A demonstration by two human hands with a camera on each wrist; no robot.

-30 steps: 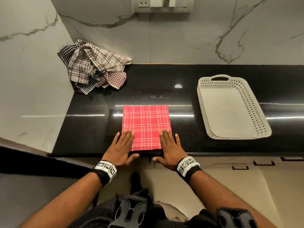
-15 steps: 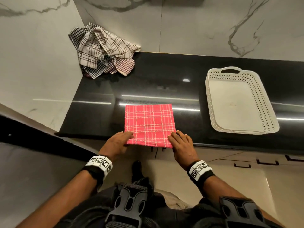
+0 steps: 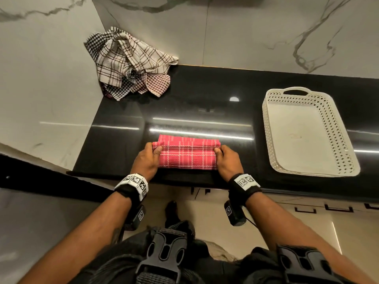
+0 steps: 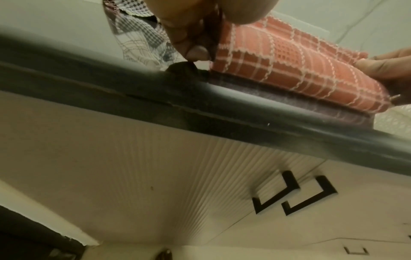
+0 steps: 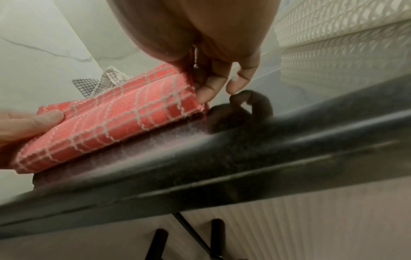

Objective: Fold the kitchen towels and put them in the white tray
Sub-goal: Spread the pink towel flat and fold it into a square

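A red checked towel [image 3: 187,154] lies near the front edge of the black counter [image 3: 205,111], its near half folded up over the far half. My left hand [image 3: 152,153] pinches the towel's left end, thumb on top. At the right end, my right hand [image 3: 220,153] pinches the folded edge. The left wrist view shows the red towel [image 4: 289,70] with my left hand [image 4: 200,47] at its end. In the right wrist view my right hand [image 5: 213,88] pinches a corner of the red towel [image 5: 124,116]. The white tray [image 3: 303,169] stands on the right with nothing in it.
A heap of crumpled checked towels [image 3: 129,62] fills the back left corner against the marble wall. The counter's front edge [image 3: 184,181] runs just under my wrists, with cupboard fronts below. A marble side wall [image 3: 41,99] bounds the left.
My hands went from pressing flat on the towel's near edge to pinching it. They have carried that near edge up and over toward the far edge, halving the towel.
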